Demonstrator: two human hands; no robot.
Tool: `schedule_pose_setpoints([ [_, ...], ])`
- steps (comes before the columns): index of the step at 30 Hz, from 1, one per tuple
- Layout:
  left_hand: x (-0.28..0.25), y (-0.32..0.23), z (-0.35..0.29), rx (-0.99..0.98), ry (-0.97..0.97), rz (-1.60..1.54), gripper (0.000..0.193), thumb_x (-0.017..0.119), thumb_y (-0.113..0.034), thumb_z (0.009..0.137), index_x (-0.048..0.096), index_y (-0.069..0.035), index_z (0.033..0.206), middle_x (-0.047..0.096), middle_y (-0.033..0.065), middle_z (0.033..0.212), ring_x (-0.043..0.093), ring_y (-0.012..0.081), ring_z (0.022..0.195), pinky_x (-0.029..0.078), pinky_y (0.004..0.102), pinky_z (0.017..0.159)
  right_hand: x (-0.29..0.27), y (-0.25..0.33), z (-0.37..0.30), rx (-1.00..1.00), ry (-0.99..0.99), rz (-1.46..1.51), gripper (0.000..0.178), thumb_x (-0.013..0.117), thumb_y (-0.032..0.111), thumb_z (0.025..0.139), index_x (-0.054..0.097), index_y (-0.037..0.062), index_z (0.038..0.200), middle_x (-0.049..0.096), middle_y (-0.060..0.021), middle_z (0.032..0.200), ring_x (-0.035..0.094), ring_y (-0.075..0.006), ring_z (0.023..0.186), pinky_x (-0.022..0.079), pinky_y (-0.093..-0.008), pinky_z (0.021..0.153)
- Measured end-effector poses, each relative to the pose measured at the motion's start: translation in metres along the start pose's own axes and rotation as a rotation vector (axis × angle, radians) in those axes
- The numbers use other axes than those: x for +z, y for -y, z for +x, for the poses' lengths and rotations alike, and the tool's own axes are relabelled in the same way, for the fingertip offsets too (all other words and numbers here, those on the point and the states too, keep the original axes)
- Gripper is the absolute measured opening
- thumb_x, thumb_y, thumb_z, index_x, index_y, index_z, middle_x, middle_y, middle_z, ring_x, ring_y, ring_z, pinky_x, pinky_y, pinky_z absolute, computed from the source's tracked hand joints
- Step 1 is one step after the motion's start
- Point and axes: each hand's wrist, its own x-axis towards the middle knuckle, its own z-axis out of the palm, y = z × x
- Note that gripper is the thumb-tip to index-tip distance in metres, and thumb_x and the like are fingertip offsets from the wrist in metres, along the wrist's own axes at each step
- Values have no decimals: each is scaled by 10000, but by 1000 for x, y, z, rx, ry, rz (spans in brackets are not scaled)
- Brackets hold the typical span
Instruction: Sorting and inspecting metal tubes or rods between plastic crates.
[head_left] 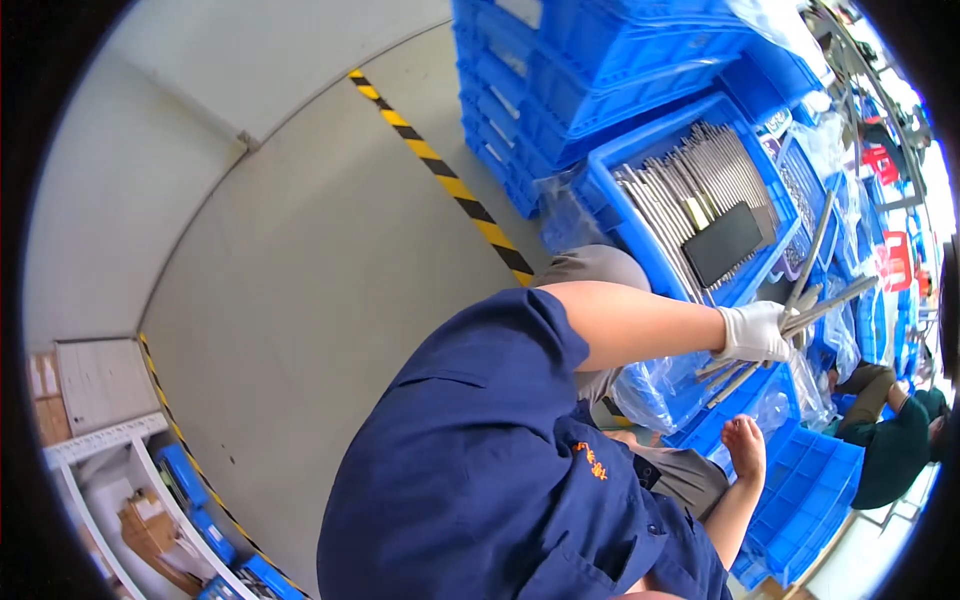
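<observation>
My left hand point(757, 331), in a white glove, is closed round a loose bundle of grey metal rods point(830, 305). The rods fan out at different angles on both sides of the fist. Beside the hand stands a blue crate point(608, 170) holding several rows of slim metal rods point(655, 205). A dark flat phone-like device point(722, 245) lies on top of those rods. My right hand point(743, 448) is bare and hovers near my right knee, its fingers curled in; nothing shows in it.
Blue crates point(560, 90) are stacked beyond the rod crate. An empty-looking blue crate point(805, 490) stands near my right hand. Clear plastic bags point(645, 395) hang about the crates. Another person point(905, 450) in dark green sits at the right. Yellow-black tape point(440, 170) marks the floor.
</observation>
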Motion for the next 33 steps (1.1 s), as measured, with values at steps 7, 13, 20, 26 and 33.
schedule_pose_setpoints([
  [7,3,-6,-8,67,-82,9,165,558,-84,653,544,-73,817,538,41,638,517,142,588,422,276,561,-35,-22,-31,58,-262,-297,139,534,182,807,530,43,813,574,-43,728,536,-119,658,428,-220,613],
  [13,-1,-18,-20,46,-119,27,172,558,-94,647,556,-71,818,551,66,653,535,153,595,428,290,557,-45,-24,-30,13,-227,-372,133,530,179,812,539,47,799,558,-20,691,505,-91,621,410,-210,590],
  [20,-6,-20,-26,45,-137,23,244,573,-133,620,540,-48,846,541,94,635,525,191,600,416,298,560,-25,-16,-29,15,-272,-492,155,540,198,807,541,44,818,555,-10,688,501,-86,614,402,-206,577],
  [26,-7,-20,-29,106,-188,77,207,605,-147,645,519,-33,795,541,88,603,548,189,540,439,308,517,-29,-16,-26,17,-278,-435,160,544,194,802,538,36,824,560,-18,687,507,-91,609,410,-211,577],
  [33,-6,-22,-29,26,-152,25,211,558,-115,645,537,-47,843,515,65,629,502,155,588,418,287,566,-31,-18,-24,19,-270,-443,169,553,194,794,542,28,820,570,-31,692,522,-101,618,419,-216,591],
])
